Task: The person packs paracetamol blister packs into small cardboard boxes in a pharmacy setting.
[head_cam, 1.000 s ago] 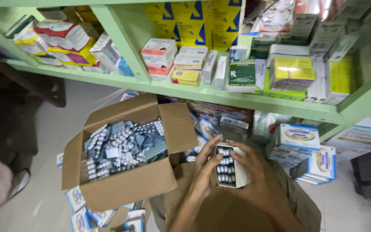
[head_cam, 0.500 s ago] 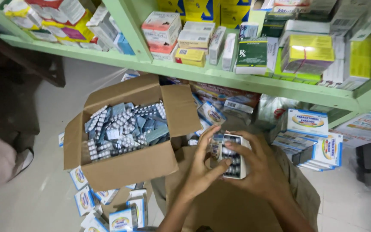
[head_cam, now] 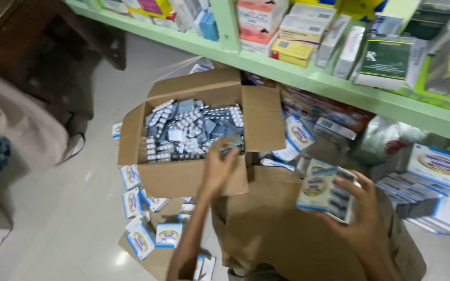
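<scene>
from the head view, looking down: my left hand (head_cam: pixel 219 169) reaches forward over the near wall of the open cardboard box (head_cam: pixel 183 179), its fingers curled down onto the blister strips (head_cam: pixel 188 132) at the box's front right corner. the fingers look closed on one or two strips there, but the blur keeps me from telling whether they truly pinch them. the box sits on the pale floor (head_cam: pixel 69 224) with all its flaps folded outward, and it is filled with a loose heap of silver and bluish strips.

my right hand (head_cam: pixel 358 218) is off to the right, well apart from the left, and holds a small medicine carton (head_cam: pixel 323 191) with its open end showing dark rows of strips inside. the thumb lies along the carton's near side and the fingers wrap round the far side, so the grip is firm and closed around it. the carton is tilted, held above the brown paper bag (head_cam: pixel 277 229) that lies under both my forearms.

more small white and blue cartons (head_cam: pixel 147 231) lie scattered on the floor below the big box, some on a flat piece of cardboard. stacks of like cartons (head_cam: pixel 438 171) stand to the right. a green shelf (head_cam: pixel 339 91) crosses the top, loaded with assorted medicine boxes. a pinkish cloth (head_cam: pixel 16 125) lies at the left edge.
</scene>
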